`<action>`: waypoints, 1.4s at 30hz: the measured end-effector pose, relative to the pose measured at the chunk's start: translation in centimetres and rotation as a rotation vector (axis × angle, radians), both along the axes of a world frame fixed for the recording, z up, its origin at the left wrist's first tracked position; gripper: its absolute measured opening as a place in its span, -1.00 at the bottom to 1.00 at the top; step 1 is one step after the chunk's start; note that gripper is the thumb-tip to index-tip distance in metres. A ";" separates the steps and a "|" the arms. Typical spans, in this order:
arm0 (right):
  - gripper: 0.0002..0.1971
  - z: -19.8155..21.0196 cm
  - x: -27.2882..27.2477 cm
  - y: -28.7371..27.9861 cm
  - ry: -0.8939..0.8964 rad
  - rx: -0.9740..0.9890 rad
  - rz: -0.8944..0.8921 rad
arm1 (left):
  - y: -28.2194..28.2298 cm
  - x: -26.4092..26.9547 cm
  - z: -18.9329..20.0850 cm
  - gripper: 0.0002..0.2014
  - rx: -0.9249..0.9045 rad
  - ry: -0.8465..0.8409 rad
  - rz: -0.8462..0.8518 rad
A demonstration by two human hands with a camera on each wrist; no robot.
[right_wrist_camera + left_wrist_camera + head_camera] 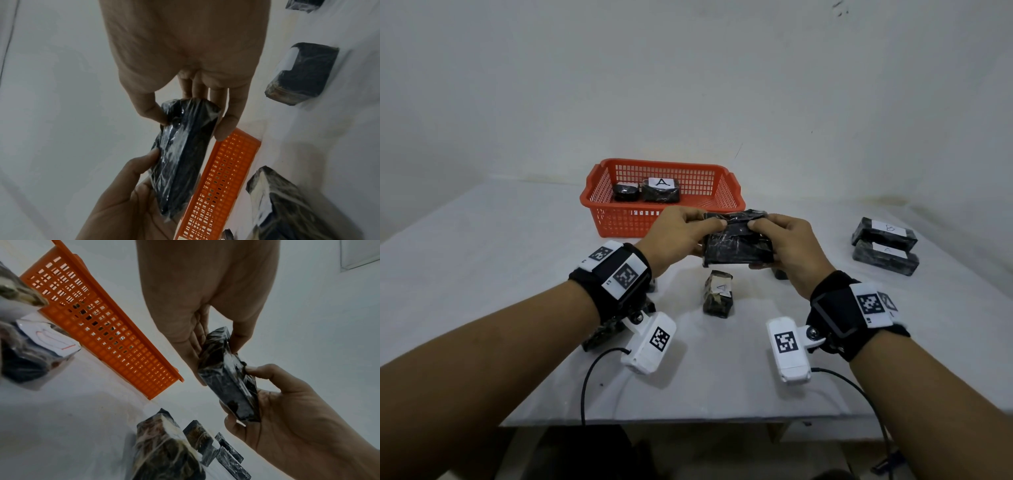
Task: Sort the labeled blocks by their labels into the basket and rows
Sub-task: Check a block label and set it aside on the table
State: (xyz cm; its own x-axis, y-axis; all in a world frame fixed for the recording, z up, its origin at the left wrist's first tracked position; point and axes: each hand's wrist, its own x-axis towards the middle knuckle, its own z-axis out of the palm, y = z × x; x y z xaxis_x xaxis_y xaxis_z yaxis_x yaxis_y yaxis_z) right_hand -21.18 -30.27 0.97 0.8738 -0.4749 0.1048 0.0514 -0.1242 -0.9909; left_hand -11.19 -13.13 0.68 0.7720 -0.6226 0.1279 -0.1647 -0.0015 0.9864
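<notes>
Both hands hold one black plastic-wrapped block (736,245) in the air in front of the orange basket (619,219). My left hand (698,236) grips its left end and my right hand (768,241) grips its right end, thumbs on top. No label shows on the held block (226,378) in any view. Two black blocks lie in the basket; one of them (661,190) carries an "A" label. A small labeled block (718,294) stands on the table under the hands. Two long labeled blocks (883,234) (885,258) lie side by side at the right.
Another wrapped block (602,334) lies partly hidden under my left wrist. A small dark block (779,274) peeks out below my right hand. The white table (482,257) ends at its front edge near my forearms, and a plain wall stands behind the basket.
</notes>
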 end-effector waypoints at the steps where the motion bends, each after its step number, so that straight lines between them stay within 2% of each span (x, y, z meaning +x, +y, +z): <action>1: -0.79 0.1 -0.1 0.0 0.012 0.008 0.013 | 0.0 0.0 0.0 -0.74 0.000 -0.005 0.001; 7: -0.75 0.4 -0.2 0.2 0.016 0.018 0.028 | -0.2 -0.2 0.1 -0.75 -0.020 0.015 0.000; 13: -0.82 0.0 -0.3 0.3 -0.007 -0.042 -0.033 | -0.2 -0.4 -0.3 -0.74 -0.010 0.035 -0.041; 18: -0.79 0.1 -0.8 0.1 0.026 0.004 0.091 | -0.2 -0.1 -0.3 -0.76 -0.005 0.022 -0.016; 22: -0.77 0.4 -1.2 0.2 -0.016 -0.014 0.068 | -0.1 -0.2 -0.1 -0.72 -0.006 0.058 -0.081; 27: -0.68 0.4 -1.3 0.0 0.016 -0.005 0.138 | 0.1 0.3 -0.4 -0.66 0.053 -0.018 -0.070; 31: -0.58 0.2 -1.5 -0.2 0.057 -0.040 0.157 | 0.2 0.5 -0.6 -0.65 0.054 -0.006 -0.074; 37: -0.63 0.6 -1.6 -0.1 0.063 -0.073 0.173 | -0.1 0.5 -0.9 -0.61 0.051 -0.067 -0.028; 39: -0.67 0.8 -1.5 0.1 0.053 -0.012 0.183 | -0.1 0.4 -0.7 -0.62 0.042 -0.107 -0.003; 42: -0.63 0.8 -1.1 -0.2 0.073 0.068 0.154 | 0.0 0.2 -0.3 -0.65 0.043 -0.211 0.019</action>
